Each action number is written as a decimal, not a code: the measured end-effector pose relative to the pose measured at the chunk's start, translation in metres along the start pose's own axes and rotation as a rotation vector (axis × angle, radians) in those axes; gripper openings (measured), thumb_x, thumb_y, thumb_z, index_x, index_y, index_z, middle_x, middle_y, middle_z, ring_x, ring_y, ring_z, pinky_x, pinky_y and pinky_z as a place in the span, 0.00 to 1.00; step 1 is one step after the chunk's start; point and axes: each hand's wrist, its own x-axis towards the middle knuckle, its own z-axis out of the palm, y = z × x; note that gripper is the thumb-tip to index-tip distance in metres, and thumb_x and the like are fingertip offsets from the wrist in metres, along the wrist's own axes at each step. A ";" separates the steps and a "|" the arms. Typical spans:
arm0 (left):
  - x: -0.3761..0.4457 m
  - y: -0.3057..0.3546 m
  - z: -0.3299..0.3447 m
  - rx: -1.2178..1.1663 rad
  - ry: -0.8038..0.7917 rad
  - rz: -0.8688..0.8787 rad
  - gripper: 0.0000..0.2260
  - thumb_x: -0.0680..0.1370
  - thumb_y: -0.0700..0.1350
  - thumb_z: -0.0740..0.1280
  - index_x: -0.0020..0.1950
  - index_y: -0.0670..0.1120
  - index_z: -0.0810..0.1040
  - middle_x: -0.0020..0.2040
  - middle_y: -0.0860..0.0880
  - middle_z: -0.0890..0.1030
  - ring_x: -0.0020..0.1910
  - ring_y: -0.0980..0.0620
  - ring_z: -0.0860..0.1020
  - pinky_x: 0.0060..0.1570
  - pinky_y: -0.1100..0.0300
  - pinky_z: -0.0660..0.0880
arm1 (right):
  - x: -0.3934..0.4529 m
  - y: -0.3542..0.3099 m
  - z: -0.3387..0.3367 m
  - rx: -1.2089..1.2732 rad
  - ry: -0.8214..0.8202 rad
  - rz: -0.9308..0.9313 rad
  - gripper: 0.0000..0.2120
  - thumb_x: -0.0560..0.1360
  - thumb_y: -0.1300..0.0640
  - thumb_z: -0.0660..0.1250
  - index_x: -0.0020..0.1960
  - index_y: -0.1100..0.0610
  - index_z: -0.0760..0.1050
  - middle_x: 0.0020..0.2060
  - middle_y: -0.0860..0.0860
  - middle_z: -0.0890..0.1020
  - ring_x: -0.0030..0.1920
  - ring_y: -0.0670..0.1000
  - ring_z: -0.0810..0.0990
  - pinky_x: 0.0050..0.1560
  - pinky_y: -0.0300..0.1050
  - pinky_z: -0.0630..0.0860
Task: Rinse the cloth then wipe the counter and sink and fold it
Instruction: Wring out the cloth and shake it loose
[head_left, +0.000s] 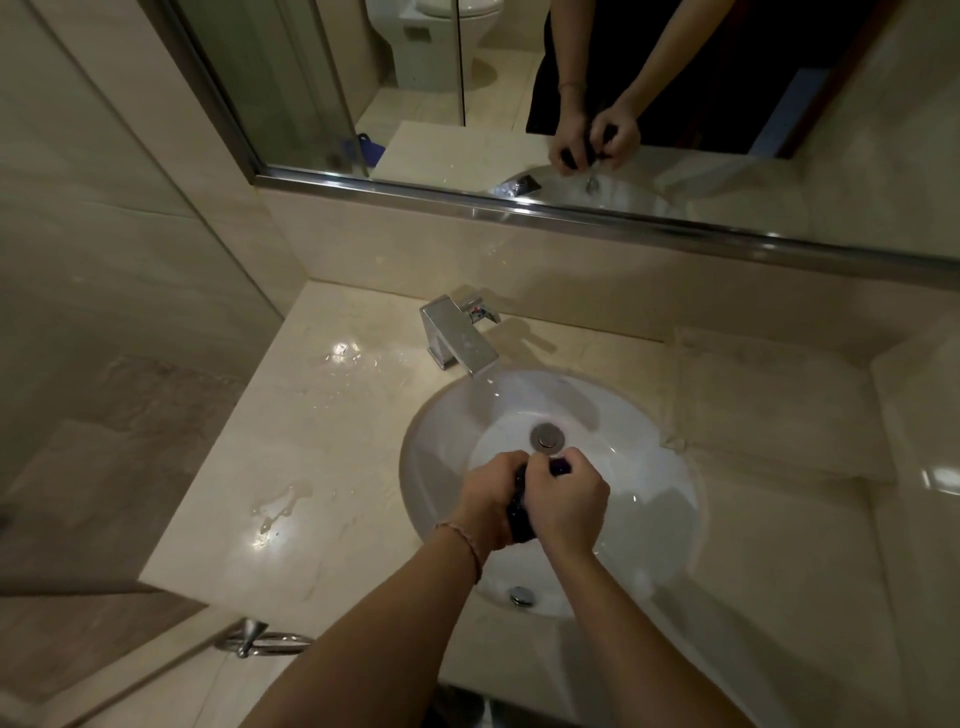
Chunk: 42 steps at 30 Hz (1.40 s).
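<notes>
- The round white ceramic sink is sunk into the table on the near right; its metal drain plug sits in the middle of the bowl, and a small round chrome overflow hole shows on the near wall.
- Over the bowl, just near of the drain plug, I hold the dark, bunched-up wet cloth between both hands.
- My left hand, with a thin bracelet at the wrist, has its fingers curled tight round the left side of the cloth.
- My right hand grips the right side, fingers closed; a dark blue bit of the cloth pokes out at the far end of my fist.
- The two hands touch each other, knuckles up, with only a strip of cloth showing between them.
- A square chrome tap stands at the far rim of the sink, its spout reaching over the bowl.
- The glossy beige marble table carries patches of water to the left of the sink, near and far.
- A chrome-framed wall mirror runs along the far wall and reflects my hands, the cloth and a white toilet.
- A chrome towel ring hangs below the table's near left edge.
</notes>
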 end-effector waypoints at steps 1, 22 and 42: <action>0.000 0.002 -0.002 0.003 -0.067 -0.065 0.08 0.75 0.42 0.67 0.38 0.40 0.79 0.31 0.43 0.76 0.29 0.45 0.77 0.28 0.59 0.75 | 0.000 0.002 0.001 -0.052 -0.016 -0.075 0.13 0.72 0.57 0.69 0.31 0.58 0.70 0.25 0.49 0.75 0.27 0.50 0.72 0.28 0.41 0.67; 0.008 -0.012 -0.040 0.993 -0.070 1.599 0.20 0.84 0.57 0.58 0.75 0.53 0.71 0.76 0.48 0.68 0.76 0.47 0.66 0.76 0.45 0.63 | 0.003 -0.023 -0.014 0.840 -0.203 0.790 0.11 0.74 0.54 0.73 0.48 0.63 0.80 0.44 0.60 0.86 0.45 0.61 0.86 0.46 0.56 0.84; -0.020 0.025 -0.012 0.188 0.021 0.326 0.07 0.76 0.37 0.68 0.40 0.41 0.72 0.32 0.45 0.72 0.21 0.54 0.72 0.22 0.64 0.68 | -0.010 -0.026 0.006 0.158 0.041 0.132 0.14 0.72 0.59 0.66 0.30 0.58 0.68 0.26 0.51 0.73 0.29 0.53 0.71 0.30 0.45 0.67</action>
